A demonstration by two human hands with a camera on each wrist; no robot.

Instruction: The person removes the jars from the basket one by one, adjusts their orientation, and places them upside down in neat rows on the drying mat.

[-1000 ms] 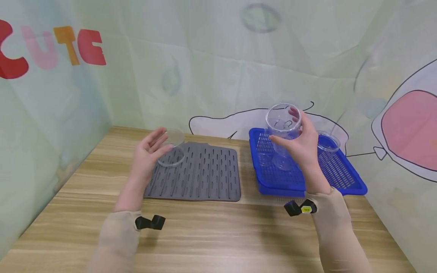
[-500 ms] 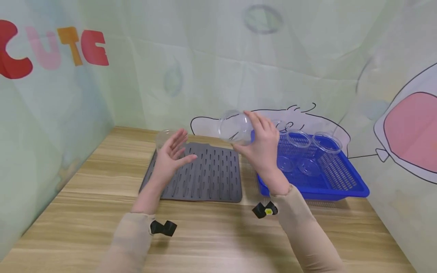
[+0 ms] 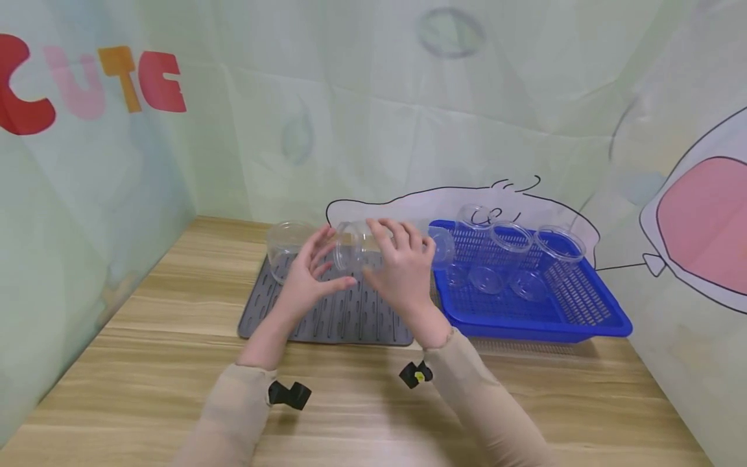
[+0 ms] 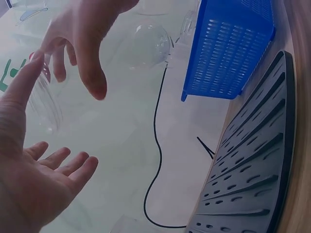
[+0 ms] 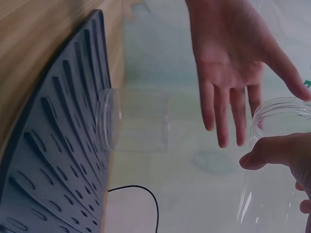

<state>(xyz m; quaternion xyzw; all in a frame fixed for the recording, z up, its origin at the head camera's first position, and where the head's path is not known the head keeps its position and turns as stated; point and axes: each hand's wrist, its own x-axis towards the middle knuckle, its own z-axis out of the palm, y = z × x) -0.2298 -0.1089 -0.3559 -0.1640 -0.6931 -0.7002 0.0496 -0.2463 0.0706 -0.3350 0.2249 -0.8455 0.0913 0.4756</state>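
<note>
A clear jar (image 3: pixel 349 250) lies on its side in the air above the grey ridged mat (image 3: pixel 350 324), its mouth facing left. My right hand (image 3: pixel 403 269) grips it around the body, thumb below and fingers over the top. My left hand (image 3: pixel 309 279) is beside the mouth with fingers spread and fairly straight; whether it touches the rim I cannot tell. Behind the left hand a second clear jar (image 3: pixel 283 243) stands mouth down on the mat. In the right wrist view the held jar (image 5: pixel 272 194) shows its threaded rim close to the left fingers.
A blue perforated basket (image 3: pixel 525 331) stands right of the mat, with several clear jars (image 3: pixel 510 239) upright in it, mouths up. Wooden tabletop (image 3: pixel 350 415) spreads in front. A printed cloth (image 3: pixel 373 130) hangs behind and at both sides.
My right hand has carried the jar left from above the basket and turned it from upright onto its side. My left hand has left the jar on the mat and moved right.
</note>
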